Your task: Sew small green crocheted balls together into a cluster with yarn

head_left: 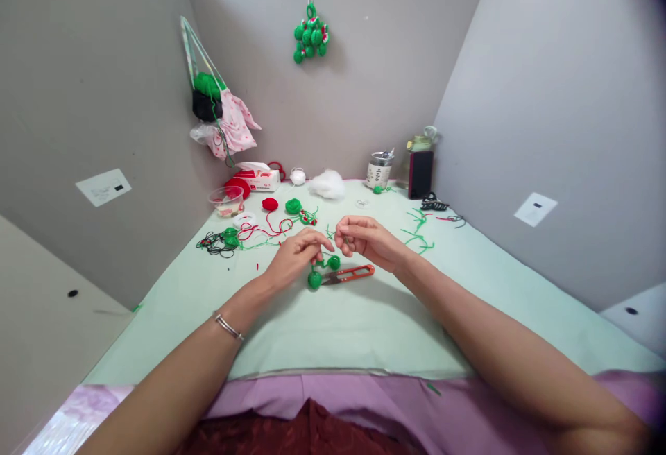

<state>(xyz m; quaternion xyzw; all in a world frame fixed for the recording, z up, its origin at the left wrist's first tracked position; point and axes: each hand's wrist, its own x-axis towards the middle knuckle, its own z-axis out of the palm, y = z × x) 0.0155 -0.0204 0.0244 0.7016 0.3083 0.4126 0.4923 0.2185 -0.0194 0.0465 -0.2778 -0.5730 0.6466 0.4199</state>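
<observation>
My left hand (pixel 302 252) has its fingers bent together over a green crocheted piece, index finger reaching forward. From under its fingertips come two small green crocheted balls (pixel 314 279) joined by green yarn. Just to the right, my right hand (pixel 364 238) is closed in a pinch, thumb against fingers; what lies in the pinch is too small to make out. A bit of green yarn (pixel 329 232) shows between the hands. Orange-handled thread snips (pixel 358 273) lie on the pale green cloth below my right hand, blades beside the balls.
Behind the hands lie a green yarn ball (pixel 293 206), a red yarn ball (pixel 270 204), tangled dark cord (pixel 216 244) and white stuffing (pixel 327 184). Green yarn scraps (pixel 417 240) lie to the right. A pen tin (pixel 379 170) and a phone (pixel 420 174) stand at the back.
</observation>
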